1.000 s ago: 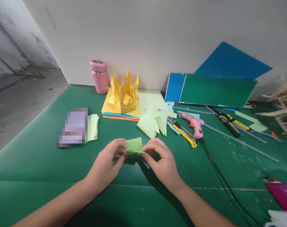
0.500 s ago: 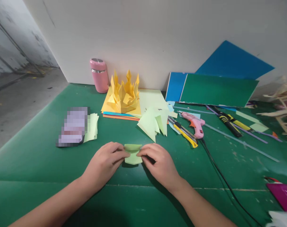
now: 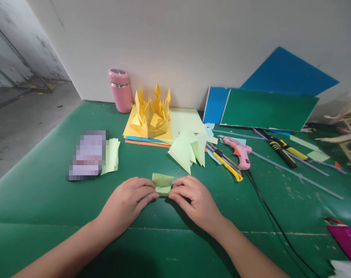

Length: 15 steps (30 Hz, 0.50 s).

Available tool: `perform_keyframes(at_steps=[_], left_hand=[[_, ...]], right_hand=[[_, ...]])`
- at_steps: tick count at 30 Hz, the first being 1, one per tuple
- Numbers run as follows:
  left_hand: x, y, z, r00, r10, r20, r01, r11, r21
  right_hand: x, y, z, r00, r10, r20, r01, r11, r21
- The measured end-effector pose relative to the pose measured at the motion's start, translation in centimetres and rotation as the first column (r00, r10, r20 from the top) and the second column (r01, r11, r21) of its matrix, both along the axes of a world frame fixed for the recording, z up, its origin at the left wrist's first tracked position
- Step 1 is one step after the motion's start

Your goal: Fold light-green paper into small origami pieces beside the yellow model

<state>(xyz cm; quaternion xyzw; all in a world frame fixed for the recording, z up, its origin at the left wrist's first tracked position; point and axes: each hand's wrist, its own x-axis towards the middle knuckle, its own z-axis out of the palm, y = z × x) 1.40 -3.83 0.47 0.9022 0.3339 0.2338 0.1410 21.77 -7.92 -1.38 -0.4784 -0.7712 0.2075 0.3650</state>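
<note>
- Near the left edge of the tabletop (image 3: 53, 193), we find a pile of green slips (image 3: 113, 155) beside a purple item (image 3: 90, 154), its face pixelated; both are well apart from the hands.
- Left hand (image 3: 127, 199): thumb and fingers closed in a pinch on the left end of the folded green paper (image 3: 163, 180).
- The paper sits directly between the hands, to the right of the left and to the left of the right, well in from the tabletop's far edge. Its creases run side to side, roughly parallel to that edge. With both ends partly under fingertips, we cannot tell its long axis. Neither hand is nearer; both touch it.
- Right hand (image 3: 197, 197): likewise pinched closed, on the right end.
- Compared with half a second ago, we note the near flap, then lying out flat toward us, is now drawn up into a narrow strip, and the fingertips grip along that near edge. The far flap remains raised.
</note>
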Motion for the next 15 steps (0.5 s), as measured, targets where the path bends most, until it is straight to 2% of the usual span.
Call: perform_keyframes(at_steps=[7, 15], left_hand=[[0.6, -0.1, -0.3, 0.997, 0.077, -0.019, -0.078, 0.99, -0.12], [0.7, 0.1, -0.5, 0.982, 0.185, -0.043, -0.19, 0.967, -0.167]], right_hand=[[-0.9, 0.2, -0.4, 0.988, -0.151, 0.043, 0.153, 0.987, -0.044], [-1.5, 0.3, -0.4, 0.969, -0.225, 0.101, 0.232, 0.97, -0.069]])
